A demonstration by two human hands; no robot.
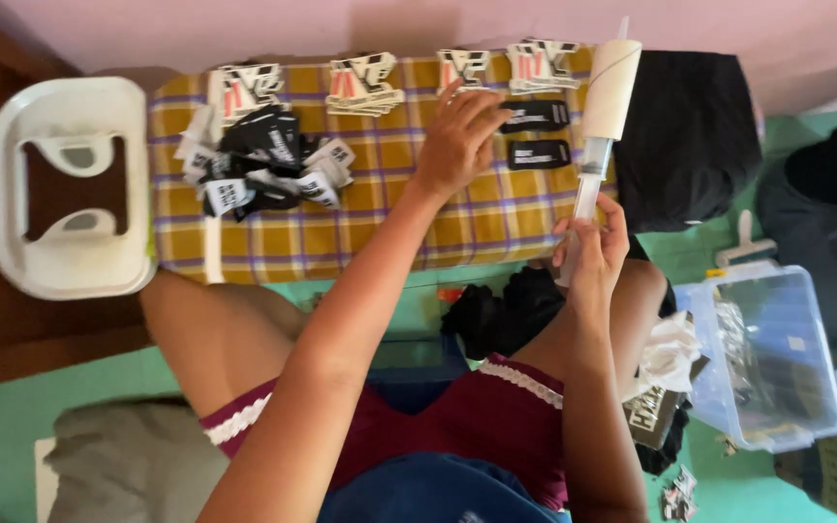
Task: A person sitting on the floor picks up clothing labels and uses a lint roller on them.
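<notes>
My left hand (457, 136) reaches out over a yellow checked cloth (380, 218), fingertips touching a black fabric label (533, 116) beside a stack of white printed stickers (461, 68). A second black label (539, 154) lies just below it. My right hand (593, 247) grips the clear lower barrel of a large cream-coloured syringe-like tube (608, 97) that points away from me over the cloth's right edge. A heap of black and white labels (263, 160) lies on the cloth's left part, with more sticker stacks (364, 82) along the far edge.
A white plastic stool (70, 184) stands left of the cloth. Black fabric (690, 136) lies to the right, and a clear plastic box (772, 353) sits on the green floor near my right knee. More black cloth (501, 310) rests on my lap.
</notes>
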